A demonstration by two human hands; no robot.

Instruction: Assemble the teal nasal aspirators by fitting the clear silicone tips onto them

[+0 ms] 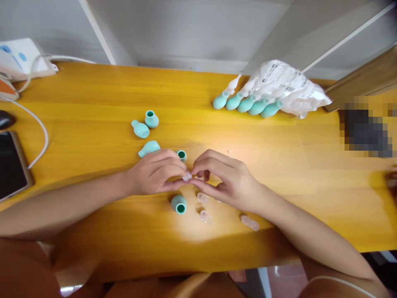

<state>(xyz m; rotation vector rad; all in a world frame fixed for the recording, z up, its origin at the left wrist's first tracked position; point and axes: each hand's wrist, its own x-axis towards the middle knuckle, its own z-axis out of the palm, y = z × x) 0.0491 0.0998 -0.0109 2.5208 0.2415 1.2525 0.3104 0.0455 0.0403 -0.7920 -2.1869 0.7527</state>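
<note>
My left hand [163, 171] and my right hand [231, 178] meet over the middle of the table. Between their fingertips is a small clear plastic piece [187, 176], pinched from both sides. Just behind it stands a teal vase-shaped bulb [181, 155], partly covered by my left fingers. Another teal bulb [179, 205] lies in front, its dark opening towards me. Past my left hand lies a teal bulb on its side [149, 148]. Loose translucent plastic pieces lie near my right hand: one [203, 198], a second [206, 217] and a third [249, 222].
Two teal bulbs [145, 125] sit farther back on the left. A row of teal bulbs with pale tips [246, 103] leans by a crinkled plastic bag [279, 80]. At left are a phone-like device [12, 165], a white cable [46, 140] and a white box [27, 58].
</note>
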